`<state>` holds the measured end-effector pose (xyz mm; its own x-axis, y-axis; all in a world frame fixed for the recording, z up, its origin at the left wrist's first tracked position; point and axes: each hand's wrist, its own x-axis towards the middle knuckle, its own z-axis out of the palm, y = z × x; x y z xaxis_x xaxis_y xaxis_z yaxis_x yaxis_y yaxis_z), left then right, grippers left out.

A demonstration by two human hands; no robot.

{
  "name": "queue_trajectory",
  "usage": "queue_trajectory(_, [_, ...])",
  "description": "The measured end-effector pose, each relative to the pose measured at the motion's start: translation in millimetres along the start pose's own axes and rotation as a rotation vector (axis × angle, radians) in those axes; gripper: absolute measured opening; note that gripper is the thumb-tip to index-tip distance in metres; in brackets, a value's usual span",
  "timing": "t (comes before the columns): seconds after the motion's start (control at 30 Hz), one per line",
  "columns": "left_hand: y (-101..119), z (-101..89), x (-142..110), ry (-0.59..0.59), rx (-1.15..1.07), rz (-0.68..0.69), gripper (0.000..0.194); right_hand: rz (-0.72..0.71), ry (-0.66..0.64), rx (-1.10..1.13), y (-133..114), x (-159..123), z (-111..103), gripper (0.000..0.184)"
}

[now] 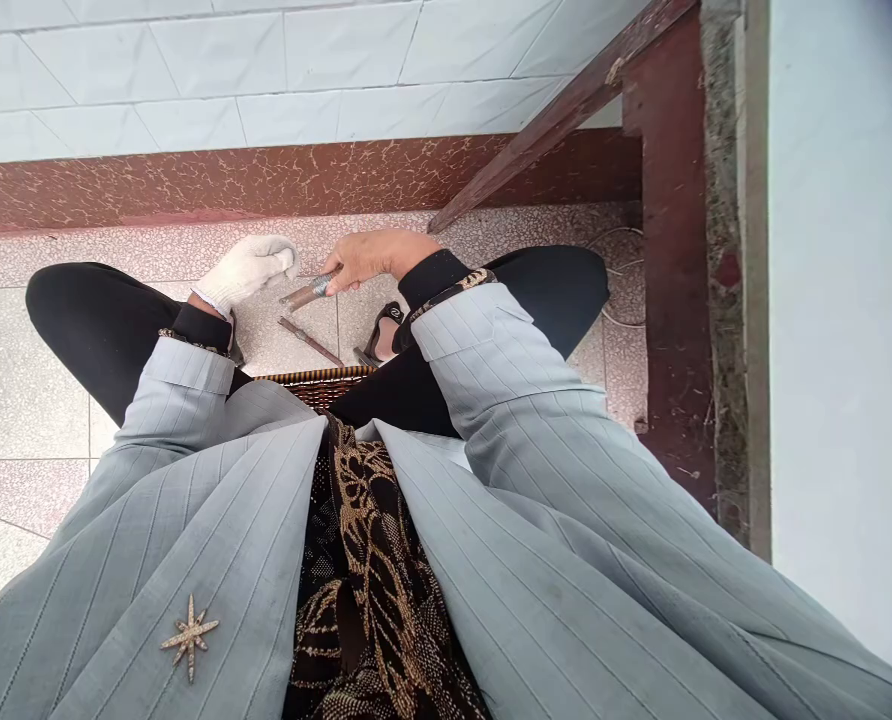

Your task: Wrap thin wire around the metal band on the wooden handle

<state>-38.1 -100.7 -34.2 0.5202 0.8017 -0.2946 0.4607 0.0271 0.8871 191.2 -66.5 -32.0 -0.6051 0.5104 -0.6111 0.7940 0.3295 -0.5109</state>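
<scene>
My left hand (249, 270), in a white knit glove, is closed with thumb and fingers pressed together. What it holds, if anything, I cannot make out. My bare right hand (363, 258) grips a short brown tool with a coil-wrapped shaft (307, 292); its tip points down and left, below the gloved fingers. The part inside the fist is hidden. On the tiled floor under it lies a thin rusty-brown stick or rod (311, 342), touched by neither hand.
A woven basket or seat edge (315, 378) shows between my black-clad knees. My shoe (380, 335) is beside the rod. A slanting wooden bar (543, 125) and brown post (675, 250) stand at the right. A white cable (618, 318) lies near the post. A tiled wall (221, 60) is ahead.
</scene>
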Motion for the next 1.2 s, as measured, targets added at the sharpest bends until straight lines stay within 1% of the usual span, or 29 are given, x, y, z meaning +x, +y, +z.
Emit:
queue_trajectory(0.07, [-4,0.1,2,0.005,-0.028,0.023,0.026,-0.023,-0.067,0.040,1,-1,-1,0.012])
queue_trajectory(0.13, [-9,0.3,4,0.023,-0.072,0.055,0.027,-0.055,-0.098,0.055,1,-2,-2,0.013])
queue_trajectory(0.23, [-14,-0.4,7,0.074,-0.102,0.059,0.026,-0.130,-0.110,0.094,2,-4,-6,0.013])
queue_trajectory(0.33, [-16,-0.9,8,0.115,-0.086,0.022,0.024,-0.233,-0.107,0.211,4,-11,-11,0.013])
queue_trajectory(0.4, [-14,0.5,9,0.145,-0.094,0.018,0.023,-0.303,-0.043,0.297,6,-17,-14,0.011])
queue_trajectory(0.47, [-13,4.4,10,0.174,-0.114,0.031,0.023,-0.376,0.057,0.400,8,-21,-17,0.008])
queue_trajectory(0.5, [-12,7.2,10,0.168,-0.122,0.037,0.023,-0.415,0.107,0.465,9,-22,-17,0.008])
queue_trajectory(0.53, [-12,10.5,11,0.140,-0.126,0.041,0.022,-0.448,0.164,0.546,10,-22,-17,0.007])
queue_trajectory(0.6, [-11,17.4,12,0.044,-0.126,0.046,0.023,-0.477,0.290,0.749,12,-18,-15,0.014])
queue_trajectory(0.63, [-11,20.8,12,-0.003,-0.126,0.050,0.024,-0.467,0.365,0.858,12,-14,-13,0.018])
queue_trajectory(0.7, [-10,26.5,12,-0.059,-0.124,0.061,0.024,-0.376,0.501,1.005,12,-7,-11,0.023])
queue_trajectory(0.73, [-9,28.7,12,-0.072,-0.120,0.067,0.024,-0.304,0.552,1.000,12,-4,-10,0.023])
queue_trajectory(0.77, [-8,30.4,12,-0.082,-0.108,0.071,0.024,-0.217,0.587,0.920,12,-1,-9,0.023])
queue_trajectory(0.8, [-6,31.6,11,-0.091,-0.090,0.069,0.024,-0.123,0.603,0.788,12,0,-9,0.021])
queue_trajectory(0.87, [-4,32.9,11,-0.099,-0.039,0.056,0.024,0.036,0.591,0.501,12,3,-8,0.016])
queue_trajectory(0.93, [-4,33.0,11,-0.089,0.019,0.047,0.024,0.126,0.535,0.274,11,4,-8,0.013])
queue_trajectory(1.0, [-5,32.1,12,-0.073,0.073,0.052,0.024,0.148,0.450,0.111,10,4,-6,0.011])
queue_trajectory(1.07, [-6,29.9,13,-0.047,0.114,0.057,0.023,0.124,0.336,-0.044,8,3,-4,0.013])
queue_trajectory(1.1, [-7,28.3,13,-0.039,0.123,0.057,0.021,0.105,0.267,-0.079,7,3,-2,0.014])
queue_trajectory(1.13, [-8,26.4,12,-0.039,0.126,0.055,0.020,0.091,0.205,-0.075,6,2,0,0.015])
queue_trajectory(1.2, [-10,22.2,12,-0.043,0.118,0.051,0.020,0.079,0.195,0.071,5,0,3,0.014])
